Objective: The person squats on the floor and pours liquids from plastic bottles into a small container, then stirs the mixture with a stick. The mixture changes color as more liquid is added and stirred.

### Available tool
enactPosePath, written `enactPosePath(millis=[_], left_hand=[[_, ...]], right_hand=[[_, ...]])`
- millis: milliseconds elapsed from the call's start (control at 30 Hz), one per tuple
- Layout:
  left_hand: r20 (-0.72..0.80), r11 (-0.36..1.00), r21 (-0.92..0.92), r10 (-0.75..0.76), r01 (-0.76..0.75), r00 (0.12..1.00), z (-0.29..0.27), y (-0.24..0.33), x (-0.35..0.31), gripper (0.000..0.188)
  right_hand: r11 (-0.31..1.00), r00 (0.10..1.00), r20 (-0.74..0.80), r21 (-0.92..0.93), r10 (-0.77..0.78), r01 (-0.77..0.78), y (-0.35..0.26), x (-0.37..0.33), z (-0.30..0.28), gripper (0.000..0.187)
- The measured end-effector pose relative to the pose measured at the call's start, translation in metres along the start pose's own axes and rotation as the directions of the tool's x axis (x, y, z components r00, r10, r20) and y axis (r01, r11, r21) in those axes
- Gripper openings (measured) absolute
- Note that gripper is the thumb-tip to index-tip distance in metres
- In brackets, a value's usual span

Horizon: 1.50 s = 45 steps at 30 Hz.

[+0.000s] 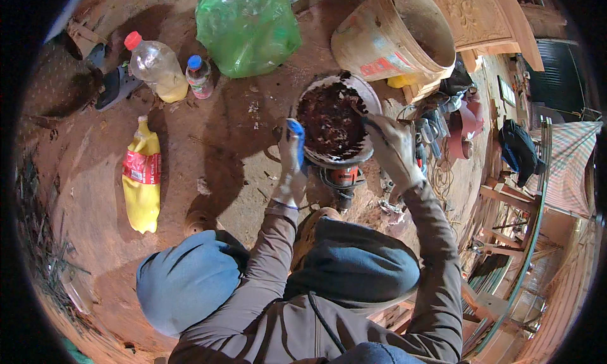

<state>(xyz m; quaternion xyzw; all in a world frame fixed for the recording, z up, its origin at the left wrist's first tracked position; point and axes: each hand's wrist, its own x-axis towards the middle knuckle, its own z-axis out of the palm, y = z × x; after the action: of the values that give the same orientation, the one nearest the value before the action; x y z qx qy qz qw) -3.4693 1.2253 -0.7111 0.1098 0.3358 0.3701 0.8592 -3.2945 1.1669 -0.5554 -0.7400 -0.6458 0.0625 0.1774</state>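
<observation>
In front of my knees stands a round, pale-rimmed bowl (374,104) with a lumpy dark brown paste (332,120) inside. At its left side, my left hand (291,154) grips the rim, a bright blue patch showing along the thumb. My right hand (393,150) is bent over the right rim with its fingers curled down toward the paste. Whatever those fingers hold is hidden by the hand. Both hands look gloved in a pale material. Just below the bowl, an orange and black power tool (344,177) lies between my feet.
A large dirty bucket (363,44) stands tilted beyond the bowl, near a green plastic bag (250,32). To the left are a yellow-filled bottle (142,180), a red-capped bottle (158,67) and a small blue-capped bottle (200,78). Tools and cords (436,133) clutter the right.
</observation>
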Motion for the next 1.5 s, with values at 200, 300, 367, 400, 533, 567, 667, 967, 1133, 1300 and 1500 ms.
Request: enactPosePath(millis=[200,300,367,400,533,567,667,967,1133,1300,1500], left_hand=[[0.156,0.982,-0.151,0.137,-0.113,0.978,-0.009,0.006,0.000,0.079],[0.121,0.989,-0.096,0.124,-0.113,0.985,-0.014,-0.003,0.004,0.082],[0.184,0.997,-0.058,0.054,-0.044,0.981,0.000,0.003,-0.007,0.083],[0.187,0.997,-0.006,0.077,-0.077,0.979,-0.002,-0.005,-0.005,0.083],[0.161,0.972,-0.233,0.061,-0.022,0.985,0.005,0.024,-0.007,0.084],[0.143,0.976,-0.216,0.041,-0.009,0.989,0.007,0.024,-0.006,0.084],[0.110,0.990,-0.142,0.009,0.007,0.994,0.009,0.026,-0.020,0.084],[0.179,0.996,-0.086,0.044,-0.029,0.983,0.000,0.027,-0.005,0.072],[0.279,0.986,0.065,-0.168,0.156,0.946,-0.012,0.020,-0.009,0.070],[0.204,0.928,0.335,-0.239,0.161,0.950,-0.040,0.043,-0.008,0.073],[0.177,0.935,0.348,-0.142,0.073,0.974,-0.005,0.062,-0.011,0.075]], right_hand=[[0.957,0.945,0.164,0.120,-0.282,0.265,-0.039,-0.038,0.006,0.025],[0.988,0.987,0.042,0.015,-0.155,0.155,0.008,-0.037,-0.011,0.026],[0.998,0.999,-0.007,0.046,0.034,-0.034,-0.004,-0.004,-0.004,0.024],[0.991,0.998,0.006,0.118,0.065,-0.066,-0.007,-0.001,0.008,0.027],[0.963,0.953,0.200,0.192,-0.229,0.191,-0.046,-0.025,-0.001,0.020],[0.978,0.963,0.201,0.144,-0.177,0.150,-0.026,-0.040,-0.004,0.021],[0.994,0.998,0.008,0.080,0.068,-0.069,-0.002,-0.014,-0.005,0.027],[0.933,0.938,0.318,0.278,0.135,-0.228,-0.028,-0.012,-0.021,0.019],[0.951,0.933,0.358,0.297,-0.030,-0.083,-0.033,0.053,-0.007,0.019],[0.772,0.802,0.539,0.384,0.258,-0.506,0.003,0.103,-0.016,0.020],[0.754,0.858,0.378,0.431,0.349,-0.496,0.144,0.038,-0.018,0.025]])
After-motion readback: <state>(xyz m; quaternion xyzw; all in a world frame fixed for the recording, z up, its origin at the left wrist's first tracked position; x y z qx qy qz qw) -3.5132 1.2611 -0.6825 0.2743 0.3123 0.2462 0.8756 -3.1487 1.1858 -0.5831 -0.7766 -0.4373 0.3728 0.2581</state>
